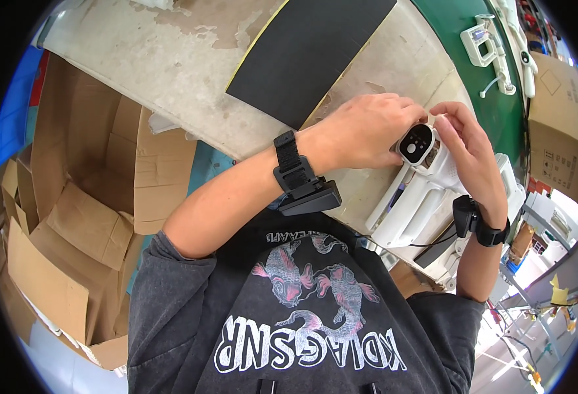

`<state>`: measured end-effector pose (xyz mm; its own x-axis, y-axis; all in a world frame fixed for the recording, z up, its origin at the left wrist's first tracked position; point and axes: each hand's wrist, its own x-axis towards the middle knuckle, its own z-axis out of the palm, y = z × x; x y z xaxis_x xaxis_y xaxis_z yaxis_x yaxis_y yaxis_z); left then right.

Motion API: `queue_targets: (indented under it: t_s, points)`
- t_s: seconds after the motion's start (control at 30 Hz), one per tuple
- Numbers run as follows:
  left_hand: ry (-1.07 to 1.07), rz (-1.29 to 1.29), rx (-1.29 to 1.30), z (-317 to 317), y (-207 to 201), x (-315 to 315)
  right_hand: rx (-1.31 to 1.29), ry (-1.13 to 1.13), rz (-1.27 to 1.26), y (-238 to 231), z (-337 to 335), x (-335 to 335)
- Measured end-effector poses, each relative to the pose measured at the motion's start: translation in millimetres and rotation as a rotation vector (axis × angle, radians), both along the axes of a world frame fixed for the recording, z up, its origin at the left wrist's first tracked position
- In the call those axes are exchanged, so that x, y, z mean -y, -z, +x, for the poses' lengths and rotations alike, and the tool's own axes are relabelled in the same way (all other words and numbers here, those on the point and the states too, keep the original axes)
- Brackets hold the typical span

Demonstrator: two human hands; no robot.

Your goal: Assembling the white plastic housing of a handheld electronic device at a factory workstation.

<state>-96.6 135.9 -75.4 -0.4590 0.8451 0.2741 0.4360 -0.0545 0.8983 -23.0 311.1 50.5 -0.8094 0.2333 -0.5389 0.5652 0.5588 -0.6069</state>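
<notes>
My left hand [375, 130] reaches across to the right. Its fingers are closed at the side of a white plastic device part with an oval black face panel [417, 145], which bears small marks and a pale round button. From the other side, my right hand [465, 138] curls its thumb and fingers at the top of the same device, beside a gap that shows parts inside. Below the panel runs the device's white plastic body [420, 197], lying on the worktable. My fingertips are partly hidden behind the device.
A black mat [308, 56] with yellow edges lies on the worn pale table [138, 56]. Farther right, a white plastic frame part [489, 56] rests on a green surface [449, 20]. An open cardboard box [82, 217] stands left; another cardboard box [561, 125] stands right.
</notes>
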Motion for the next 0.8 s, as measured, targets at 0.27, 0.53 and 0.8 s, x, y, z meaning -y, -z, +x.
queue_targets:
  t_s: [0.27,0.53,0.8]
  points:
    - [-0.015,0.004,-0.023,2,2,-1,-0.088,-0.144,0.066,5,10,1]
    - [-0.02,-0.045,0.048,2,0,-2,-0.026,-0.011,0.078,16,-2,1]
    - [-0.069,0.021,-0.039,5,4,-4,-0.001,-0.065,0.158,11,-10,8]
